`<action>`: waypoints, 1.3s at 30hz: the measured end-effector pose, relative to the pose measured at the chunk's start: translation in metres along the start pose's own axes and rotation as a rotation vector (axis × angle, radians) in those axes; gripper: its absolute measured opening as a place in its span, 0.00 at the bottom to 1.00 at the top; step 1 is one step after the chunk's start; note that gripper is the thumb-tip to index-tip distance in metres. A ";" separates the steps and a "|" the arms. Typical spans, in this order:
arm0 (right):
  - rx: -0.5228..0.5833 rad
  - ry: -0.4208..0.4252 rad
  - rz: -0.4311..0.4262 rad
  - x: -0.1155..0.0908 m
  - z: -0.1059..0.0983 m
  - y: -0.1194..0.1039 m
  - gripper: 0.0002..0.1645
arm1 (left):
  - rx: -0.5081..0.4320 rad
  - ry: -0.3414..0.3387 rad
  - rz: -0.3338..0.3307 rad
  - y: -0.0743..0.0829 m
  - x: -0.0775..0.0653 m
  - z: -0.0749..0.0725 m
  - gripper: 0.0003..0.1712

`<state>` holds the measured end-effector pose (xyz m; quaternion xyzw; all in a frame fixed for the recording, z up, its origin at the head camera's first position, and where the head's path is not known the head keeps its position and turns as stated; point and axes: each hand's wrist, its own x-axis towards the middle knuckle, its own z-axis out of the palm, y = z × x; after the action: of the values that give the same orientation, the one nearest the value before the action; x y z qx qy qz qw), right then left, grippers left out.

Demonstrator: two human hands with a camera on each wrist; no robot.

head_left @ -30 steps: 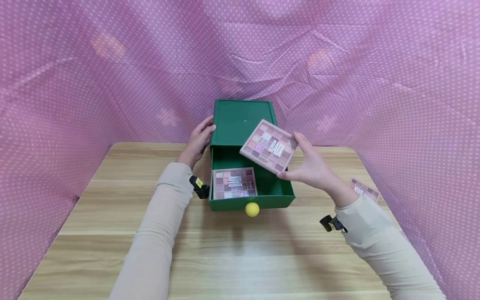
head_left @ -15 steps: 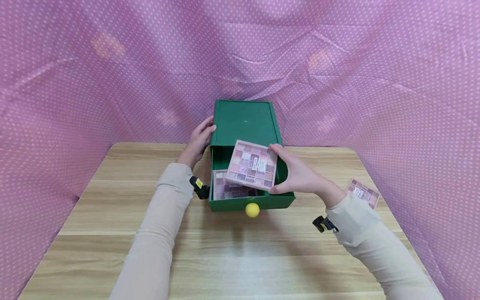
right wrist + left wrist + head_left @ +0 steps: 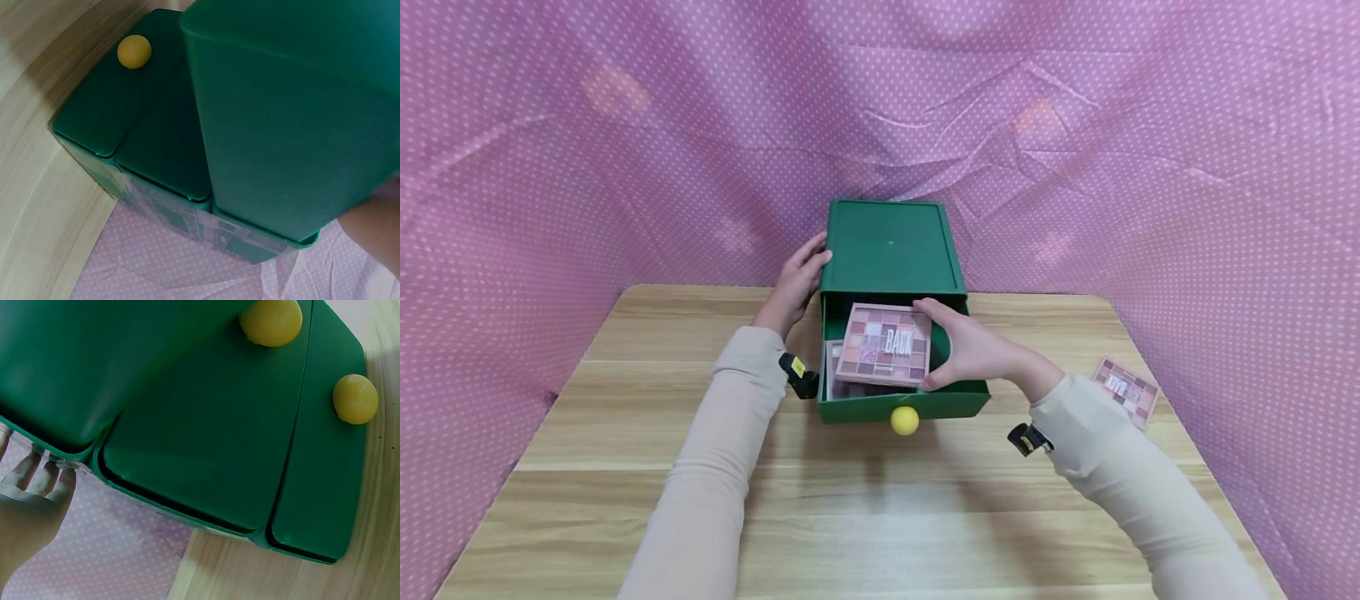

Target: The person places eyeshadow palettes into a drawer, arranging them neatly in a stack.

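A green drawer cabinet [image 3: 889, 247] stands near the back of the table, its top drawer [image 3: 848, 412] pulled out. My left hand [image 3: 793, 285] lies along the cabinet's left side, and in the left wrist view its fingers [image 3: 62, 486] touch that wall. Between thumb and fingers my right hand [image 3: 976, 348] pinches an eyeshadow palette [image 3: 880, 343] by its right edge, tilted within the drawer's opening. Under it, a second eyeshadow palette [image 3: 832, 377] lies at the drawer's left, mostly covered. The right wrist view shows part of my right hand [image 3: 375, 228] behind the drawer, its fingers hidden.
Another palette [image 3: 1126, 388] lies on the wooden table [image 3: 880, 508] at the right, close to my right sleeve. Yellow round knobs [image 3: 355, 399] stick out from the drawer fronts. Pink dotted cloth [image 3: 715, 125] hangs around the table's back and sides.
My right hand has carried the palette left and down, from beside the cabinet's top into the drawer's opening over the other palette. The left hand has stayed at the cabinet's side.
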<state>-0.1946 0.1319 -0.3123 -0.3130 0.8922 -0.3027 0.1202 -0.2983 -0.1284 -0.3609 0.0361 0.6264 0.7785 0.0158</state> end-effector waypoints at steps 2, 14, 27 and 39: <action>-0.003 -0.014 -0.004 0.003 0.001 0.000 0.60 | -0.001 -0.001 0.002 0.000 0.001 0.000 0.27; -0.067 -0.105 -0.023 0.017 0.009 -0.001 0.55 | -0.017 -0.003 -0.007 0.001 0.003 -0.001 0.27; -0.151 -0.136 -0.098 0.027 0.020 -0.001 0.56 | -0.013 -0.002 -0.025 0.002 0.007 -0.002 0.27; -0.189 -0.167 -0.083 0.027 0.021 -0.002 0.54 | -0.013 -0.005 -0.029 0.003 0.006 -0.002 0.27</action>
<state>-0.2058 0.1042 -0.3279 -0.3837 0.8899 -0.1948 0.1512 -0.3049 -0.1302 -0.3586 0.0289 0.6216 0.7823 0.0289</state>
